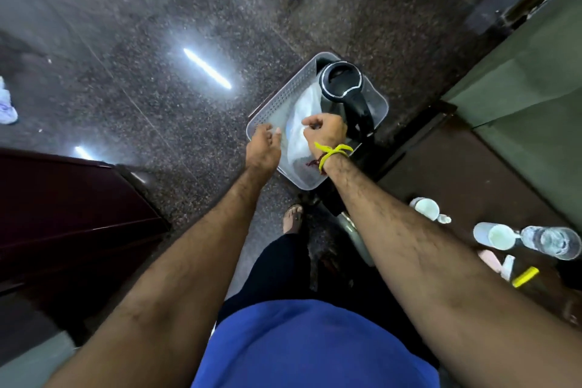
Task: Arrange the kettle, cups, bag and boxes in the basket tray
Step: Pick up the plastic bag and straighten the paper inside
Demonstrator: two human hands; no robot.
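Note:
A translucent perforated basket tray [277, 101] sits just ahead of me at the end of a dark counter. A black kettle [341, 82] stands in its far right part. Beside the kettle a clear plastic bag [299, 132] lies on the tray floor. My right hand [326, 129], with a yellow thread on the wrist, is closed over the bag and appears to pinch its top. At the tray's near left rim my left hand [264, 148] hovers with fingers spread and holds nothing. Two white cups [425, 208] [497, 236] stand on the counter at right.
A clear glass [554, 242] lies next to the cups. A pink box [489, 260], a white box [507, 266] and a yellow item [525, 276] lie near the counter's front. A dark red cabinet [63, 214] stands left. Speckled granite floor lies below; my bare foot [293, 217] shows.

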